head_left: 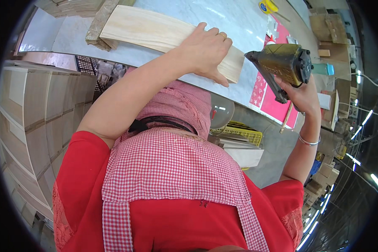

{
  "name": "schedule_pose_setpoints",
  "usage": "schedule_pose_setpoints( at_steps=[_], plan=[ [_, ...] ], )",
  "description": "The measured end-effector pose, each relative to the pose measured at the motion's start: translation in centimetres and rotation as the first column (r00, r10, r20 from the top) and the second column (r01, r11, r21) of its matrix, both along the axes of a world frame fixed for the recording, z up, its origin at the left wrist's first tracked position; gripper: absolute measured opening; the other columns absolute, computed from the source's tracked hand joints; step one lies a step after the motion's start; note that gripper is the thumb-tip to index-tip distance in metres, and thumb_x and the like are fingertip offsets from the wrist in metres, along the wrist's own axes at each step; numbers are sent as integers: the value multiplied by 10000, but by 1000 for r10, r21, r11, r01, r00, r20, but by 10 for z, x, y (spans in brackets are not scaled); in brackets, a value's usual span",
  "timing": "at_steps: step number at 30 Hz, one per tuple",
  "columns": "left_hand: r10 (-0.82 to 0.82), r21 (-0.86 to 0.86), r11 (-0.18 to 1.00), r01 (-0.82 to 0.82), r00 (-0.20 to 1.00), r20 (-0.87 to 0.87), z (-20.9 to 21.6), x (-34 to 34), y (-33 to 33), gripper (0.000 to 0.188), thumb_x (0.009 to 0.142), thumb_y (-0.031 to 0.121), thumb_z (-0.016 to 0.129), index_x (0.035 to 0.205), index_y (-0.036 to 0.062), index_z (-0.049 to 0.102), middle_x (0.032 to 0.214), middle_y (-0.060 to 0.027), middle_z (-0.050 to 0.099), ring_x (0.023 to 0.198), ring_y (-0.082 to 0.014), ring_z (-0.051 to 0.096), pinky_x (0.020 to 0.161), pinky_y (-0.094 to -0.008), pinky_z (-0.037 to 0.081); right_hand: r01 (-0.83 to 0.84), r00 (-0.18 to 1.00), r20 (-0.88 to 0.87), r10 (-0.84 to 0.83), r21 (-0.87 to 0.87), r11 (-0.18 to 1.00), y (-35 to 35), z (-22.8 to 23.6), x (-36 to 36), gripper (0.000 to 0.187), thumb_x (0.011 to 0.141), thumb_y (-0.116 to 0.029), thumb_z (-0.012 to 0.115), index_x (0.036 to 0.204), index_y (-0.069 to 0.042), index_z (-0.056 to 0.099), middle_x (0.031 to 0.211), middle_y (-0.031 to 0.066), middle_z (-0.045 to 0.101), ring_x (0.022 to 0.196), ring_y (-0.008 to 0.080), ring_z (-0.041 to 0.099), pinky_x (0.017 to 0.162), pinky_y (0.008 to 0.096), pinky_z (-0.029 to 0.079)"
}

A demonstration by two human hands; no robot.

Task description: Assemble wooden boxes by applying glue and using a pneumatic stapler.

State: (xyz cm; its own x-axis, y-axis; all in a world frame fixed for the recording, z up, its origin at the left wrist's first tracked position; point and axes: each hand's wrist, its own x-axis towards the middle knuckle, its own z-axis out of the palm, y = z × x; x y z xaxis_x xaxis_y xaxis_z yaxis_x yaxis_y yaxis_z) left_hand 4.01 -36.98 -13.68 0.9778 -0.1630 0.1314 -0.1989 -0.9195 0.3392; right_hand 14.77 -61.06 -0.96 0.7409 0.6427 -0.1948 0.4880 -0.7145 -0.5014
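Observation:
A pale wooden board [149, 30] lies slantwise across the white marble-patterned table [239, 25]. My left hand [206, 52] grips its right part, fingers over the far edge and thumb at the near edge. A ring shows on one finger. The board's left end lies against a tape-covered block [97, 31]. In my right hand [304, 96] is a worn, dark yellow-brown pneumatic nail gun [283, 63], raised to the right of the board. Its black nose points left, close to the board's right end and apart from it. My right fingers are partly hidden behind the tool.
Pink sheeting [277, 105] covers the table's right side, with a thin wooden stick [286, 115] at its edge. A yellow tub [268, 6] stands far right. Stacked wooden boxes [42, 96] rise at my left. Below the table are a yellow crate [250, 135] and boards [243, 153].

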Motion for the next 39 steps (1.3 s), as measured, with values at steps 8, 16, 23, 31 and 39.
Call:
schedule_pose_setpoints(
  at_steps=[8,16,23,31,39],
  plan=[
    [1,-23,1000,0,1000,19,-3,0,0,992,570,658,802,1243,-27,554,1173,-172,632,1149,-296,565,1058,-501,333,-65,997,-39,64,-27,998,3,-2,7,355,822,-105,785,1123,25,649,1022,73,718,910,130,644,831,315,523],
    [7,-34,999,0,980,198,-10,1,3,839,549,658,805,1021,-13,630,1037,-155,666,1049,-290,600,957,-481,396,-15,999,-32,15,-3,1000,7,-1,8,342,797,-104,800,1084,20,662,973,74,725,863,125,644,814,310,526],
    [99,47,994,-103,992,78,-3,-6,26,736,755,541,724,1210,-20,588,1150,-163,638,1124,-321,575,1001,-500,396,362,932,-28,-361,15,932,-23,-9,3,380,818,-138,778,1130,24,635,941,82,713,819,136,631,782,314,522],
    [-48,-3,999,49,993,110,12,-22,15,342,821,288,671,1046,30,656,1043,-88,653,1059,-269,605,808,-402,482,356,763,615,-201,-139,924,-172,-135,51,568,870,-141,649,1391,-11,463,1054,203,681,909,324,677,785,445,513],
    [-40,-42,998,55,950,308,-94,-41,-14,375,806,284,676,1106,61,644,1156,-100,605,1171,-275,541,931,-411,445,630,696,600,-393,-249,736,-151,-190,24,573,873,-194,657,1392,-31,476,1051,240,633,957,430,614,965,489,435]
  ],
)
